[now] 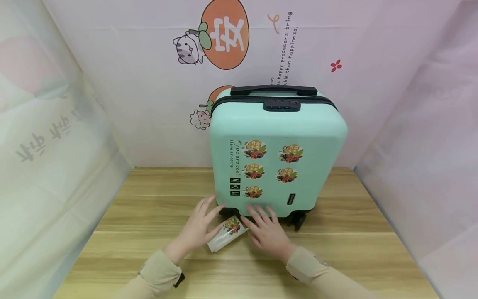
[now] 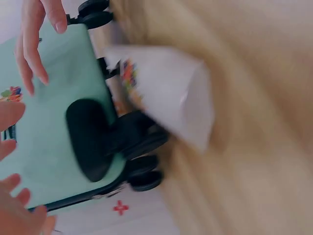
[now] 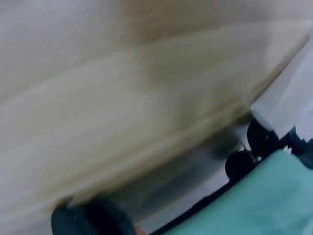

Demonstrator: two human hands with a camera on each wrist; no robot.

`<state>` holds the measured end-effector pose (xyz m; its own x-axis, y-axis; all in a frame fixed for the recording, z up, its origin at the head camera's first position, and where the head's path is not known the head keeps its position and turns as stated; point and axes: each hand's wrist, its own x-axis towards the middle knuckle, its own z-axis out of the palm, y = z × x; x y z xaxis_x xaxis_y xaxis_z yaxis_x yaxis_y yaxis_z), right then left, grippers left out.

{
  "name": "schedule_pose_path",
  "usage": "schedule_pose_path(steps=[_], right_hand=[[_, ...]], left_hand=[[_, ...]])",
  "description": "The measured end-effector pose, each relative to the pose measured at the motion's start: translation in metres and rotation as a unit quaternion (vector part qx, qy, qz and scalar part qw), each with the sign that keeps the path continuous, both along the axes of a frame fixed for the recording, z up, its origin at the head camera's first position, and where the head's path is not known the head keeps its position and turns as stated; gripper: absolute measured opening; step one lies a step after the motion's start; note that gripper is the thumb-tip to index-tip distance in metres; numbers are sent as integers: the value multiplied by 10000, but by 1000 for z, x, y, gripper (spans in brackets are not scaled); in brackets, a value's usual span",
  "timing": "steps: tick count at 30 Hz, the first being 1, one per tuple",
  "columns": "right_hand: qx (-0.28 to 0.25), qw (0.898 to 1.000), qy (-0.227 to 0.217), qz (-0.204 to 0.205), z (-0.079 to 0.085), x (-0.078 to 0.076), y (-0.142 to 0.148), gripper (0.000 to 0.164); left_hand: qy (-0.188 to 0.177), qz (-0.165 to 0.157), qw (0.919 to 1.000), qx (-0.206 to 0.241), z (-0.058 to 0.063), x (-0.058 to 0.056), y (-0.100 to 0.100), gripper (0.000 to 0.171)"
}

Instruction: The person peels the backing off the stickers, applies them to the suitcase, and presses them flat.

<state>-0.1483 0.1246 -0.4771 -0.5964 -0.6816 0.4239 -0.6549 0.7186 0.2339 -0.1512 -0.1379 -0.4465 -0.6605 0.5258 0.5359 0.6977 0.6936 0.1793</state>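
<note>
A white tube (image 1: 226,234) with a colourful fruit sticker lies slantwise on the wooden table, in front of a mint-green suitcase (image 1: 313,137). Just left of the tube is my left hand (image 1: 196,231), its fingers spread and relaxed. To the tube's right, my right hand (image 1: 269,236) reaches over the suitcase's lower edge with fingers loosely extended; I cannot tell whether they touch it. Nothing is gripped by either hand. The left wrist view shows the tube's wide flat end (image 2: 198,107) close up, with the suitcase wheels (image 2: 142,137) beside it.
The suitcase stands upright with a black top handle (image 1: 274,89), a combination lock (image 1: 281,105) and several round fruit stickers on its front. Behind it hangs a printed cloth (image 1: 149,83), and pale cloth walls flank the wooden table (image 1: 354,249).
</note>
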Motion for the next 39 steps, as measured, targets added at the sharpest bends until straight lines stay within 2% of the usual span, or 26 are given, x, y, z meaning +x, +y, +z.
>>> schedule_pose_path(steps=[2, 4, 8, 13, 19, 22, 25, 27, 32, 35, 39], right_hand=[[91, 9994, -279, 185, -5, 1, -6, 56], [183, 9968, -710, 312, -9, 1, -12, 52], [531, 9861, -1554, 246, -13, 3, -20, 49], [879, 9725, -2158, 32, -16, 3, -25, 52], [978, 9571, -2725, -125, -24, 2, -29, 51], [1018, 9491, -2974, -216, -26, 2, -31, 50], [961, 9417, -3215, -247, -25, 2, -34, 48], [929, 9372, -3351, -276, -25, 3, -35, 48], [708, 9239, -3738, -419, -22, 5, -36, 49], [570, 9167, -3931, -431, -22, 5, -35, 50], [365, 9085, -4145, -370, -23, 5, -33, 51]], left_hand=[[-629, 115, 9980, -15, -10, 6, -1, 63], [-1321, 252, 9909, -26, -19, 11, -2, 66], [-2216, 478, 9740, -50, -37, 17, -2, 68], [-2684, 503, 9619, -101, -55, 20, -4, 67], [-3166, 488, 9471, -175, -61, 23, -4, 66], [-3297, 520, 9424, -195, -64, 23, -3, 65], [-3313, 527, 9419, -162, -66, 23, -2, 63], [-3262, 499, 9440, -86, -67, 21, 0, 61], [-2873, 469, 9567, 24, -72, 10, 6, 57], [-2667, 711, 9612, 35, -76, 3, 10, 56], [-2619, 1052, 9590, 239, -78, -2, 12, 51]])
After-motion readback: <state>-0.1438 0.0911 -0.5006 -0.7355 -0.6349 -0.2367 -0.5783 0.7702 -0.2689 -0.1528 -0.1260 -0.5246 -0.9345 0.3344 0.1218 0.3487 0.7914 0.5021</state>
